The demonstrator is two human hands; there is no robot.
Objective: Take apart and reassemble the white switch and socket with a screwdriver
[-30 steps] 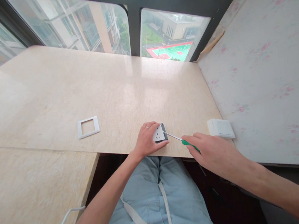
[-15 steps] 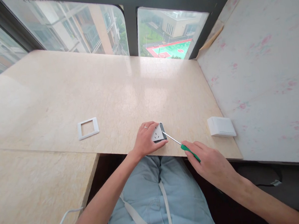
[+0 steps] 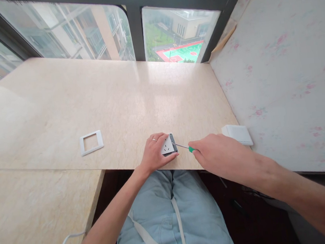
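Observation:
Near the front edge of the stone sill, a white socket [image 3: 167, 146] with a grey mounting edge lies face up. My left hand [image 3: 155, 151] grips it, with the thumb along its near side and the fingers over its far side. My right hand [image 3: 215, 153] is closed around the green handle of a screwdriver [image 3: 183, 146], most of the handle hidden in the palm. The metal shaft points left, and its tip meets the grey edge at the right of the socket.
A white rectangular frame [image 3: 91, 143] lies to the left on the sill [image 3: 115, 103]. On the right, a white box [image 3: 239, 134] sits by the papered wall, partly behind my right hand. A white cable [image 3: 65, 242] crosses the lower left surface. Windows line the back.
My right hand has risen and turned over, now covering most of the green handle. The screwdriver lies at a flatter angle. The whole view has shifted slightly.

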